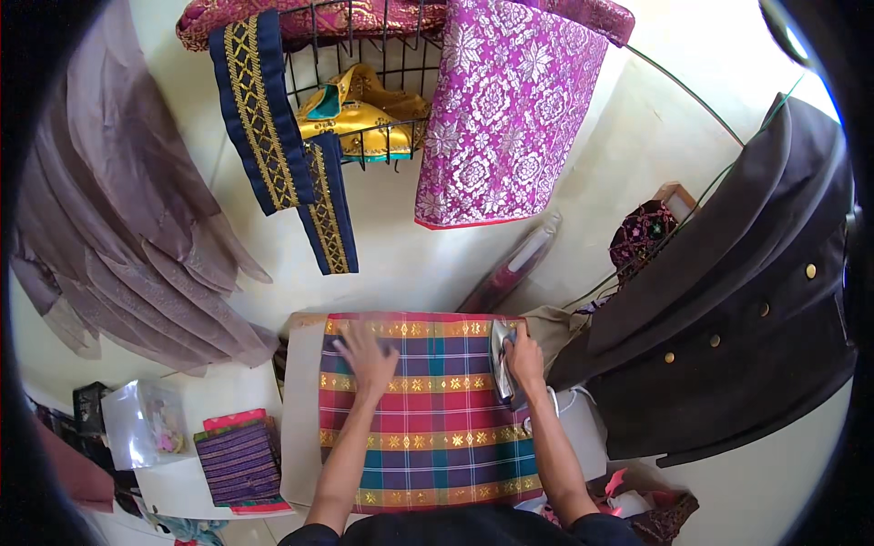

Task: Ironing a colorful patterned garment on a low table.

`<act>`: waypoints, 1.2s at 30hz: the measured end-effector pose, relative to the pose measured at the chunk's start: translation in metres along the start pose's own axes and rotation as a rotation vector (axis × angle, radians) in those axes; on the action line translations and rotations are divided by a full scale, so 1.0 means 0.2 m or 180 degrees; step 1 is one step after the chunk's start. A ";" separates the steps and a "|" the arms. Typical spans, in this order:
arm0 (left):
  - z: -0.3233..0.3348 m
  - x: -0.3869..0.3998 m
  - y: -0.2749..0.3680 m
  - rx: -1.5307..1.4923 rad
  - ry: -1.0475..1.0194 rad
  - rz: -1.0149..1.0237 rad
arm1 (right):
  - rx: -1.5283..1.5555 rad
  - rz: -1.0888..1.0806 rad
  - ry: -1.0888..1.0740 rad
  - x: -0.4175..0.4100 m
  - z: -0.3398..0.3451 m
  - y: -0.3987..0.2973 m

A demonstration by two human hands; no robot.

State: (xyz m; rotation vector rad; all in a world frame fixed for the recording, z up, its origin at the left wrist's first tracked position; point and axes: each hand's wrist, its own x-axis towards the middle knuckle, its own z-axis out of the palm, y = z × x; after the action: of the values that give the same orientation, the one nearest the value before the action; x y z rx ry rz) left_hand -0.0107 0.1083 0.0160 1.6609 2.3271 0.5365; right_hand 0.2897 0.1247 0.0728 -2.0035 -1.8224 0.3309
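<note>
A plaid woven cloth (423, 409) in red, blue and green, crossed by gold patterned bands, lies spread over a padded board (300, 416). Over its upper left part is my left hand (369, 358), fingers apart and blurred, holding nothing; whether it touches the cloth I cannot tell. At the cloth's right edge my right hand (526, 358) grips a clothes iron (500, 362) by the handle. The iron's metal soleplate side faces left, its tip pointing away from me, and it rests on or close to the cloth. A white cord (568, 403) loops beside my right wrist.
Folded cloths (239, 457) and a clear plastic box (145, 423) stand at the left. A black wire basket (362, 82) on the wall holds fabrics, with a purple brocade cloth (512, 116) beside it. A mauve garment (136, 239) hangs left, a dark buttoned garment (710, 307) right.
</note>
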 end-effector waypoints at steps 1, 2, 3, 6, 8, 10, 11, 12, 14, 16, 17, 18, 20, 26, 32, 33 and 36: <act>0.03 0.02 0.05 -0.0085 0.0155 0.0456 | 0.0019 0.0039 -0.0009 0.03 -0.01 -0.03; 0.06 0.04 0.10 -0.0169 0.0306 0.0917 | 0.0037 0.0080 -0.0017 0.06 -0.02 -0.05; 0.12 0.05 0.13 -0.0348 0.0191 0.1267 | 0.0046 0.0073 -0.0026 0.09 -0.01 -0.06; 0.21 0.09 0.24 -0.0397 -0.0180 0.1805 | -0.0032 -0.0050 0.0238 0.15 0.01 -0.01; 0.29 0.14 0.14 -0.0111 0.0043 0.1610 | 0.0157 -0.0081 0.0189 0.14 0.01 -0.08; 0.29 0.15 0.13 -0.0071 0.0068 0.1730 | 0.0223 -0.0292 0.0128 0.08 -0.01 -0.08; 0.29 0.14 0.14 -0.0073 0.0091 0.1704 | -0.0053 -0.0304 -0.0106 0.07 0.00 -0.06; 0.29 0.14 0.15 -0.0068 0.0118 0.1675 | -0.0069 -0.0482 -0.0145 0.03 0.00 -0.06; 0.29 0.13 0.16 -0.0038 0.0098 0.1679 | -0.0158 -0.0702 -0.0329 -0.01 0.03 -0.02; 0.29 0.14 0.15 0.0015 0.0093 0.1642 | -0.0164 -0.0646 -0.0332 0.00 0.01 -0.06; 0.29 0.15 0.15 0.0025 0.0114 0.1641 | -0.0176 -0.0578 -0.0330 0.01 0.00 -0.08; 0.29 0.14 0.15 0.0023 0.0115 0.1659 | -0.0177 -0.0567 -0.0339 0.03 0.00 -0.10; 0.29 0.14 0.16 0.0002 0.0091 0.1663 | -0.0095 -0.0486 -0.0049 0.09 -0.02 -0.12; 0.31 0.14 0.16 0.0070 0.0245 0.1712 | -0.0167 -0.0402 -0.0093 0.13 0.04 -0.11; 0.29 0.14 0.15 0.0037 0.0098 0.1622 | -0.0288 -0.0834 -0.0675 0.05 0.02 -0.18; 0.29 0.14 0.15 0.0088 0.0076 0.1618 | -0.0292 -0.0837 -0.0675 0.07 0.03 -0.17; 0.30 0.14 0.16 0.0063 0.0065 0.1618 | -0.0276 -0.0785 -0.0415 0.11 0.05 -0.18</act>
State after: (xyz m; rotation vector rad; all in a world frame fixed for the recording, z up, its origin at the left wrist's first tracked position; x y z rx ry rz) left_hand 0.0310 0.1536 -0.0237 2.2738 1.9135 0.6217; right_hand 0.2551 0.1509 0.0822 -1.8213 -2.1723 0.3191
